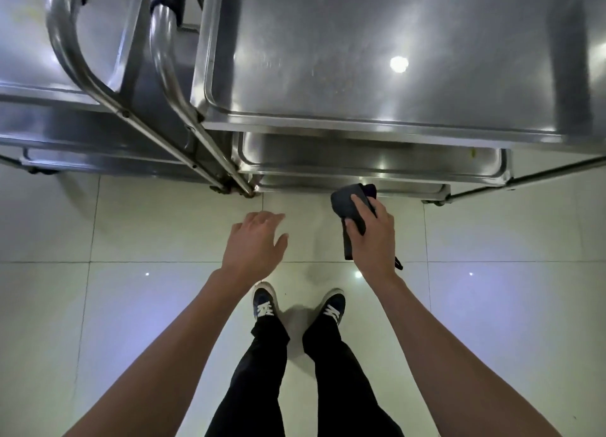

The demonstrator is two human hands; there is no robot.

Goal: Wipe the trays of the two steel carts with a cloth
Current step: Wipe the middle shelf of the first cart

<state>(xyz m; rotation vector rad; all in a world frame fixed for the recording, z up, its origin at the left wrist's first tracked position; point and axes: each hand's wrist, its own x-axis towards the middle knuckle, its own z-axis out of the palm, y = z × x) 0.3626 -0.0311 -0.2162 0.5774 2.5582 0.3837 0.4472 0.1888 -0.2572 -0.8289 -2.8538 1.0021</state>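
Gripping dark cloth (352, 204), right hand (372, 230); left hand (254, 240) empty; no readable writing.

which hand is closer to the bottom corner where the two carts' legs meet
Left. The left hand hangs open just below that leg corner, slightly to its right. The right hand, gripping the dark cloth, is farther off to the right.

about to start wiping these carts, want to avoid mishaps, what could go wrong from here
A loose end of the dark cloth hangs from the right hand; it might snag on a tray corner. The cart legs of the two carts crowd together, so the open left hand could get pinched there. The glossy tile floor may be slippery.
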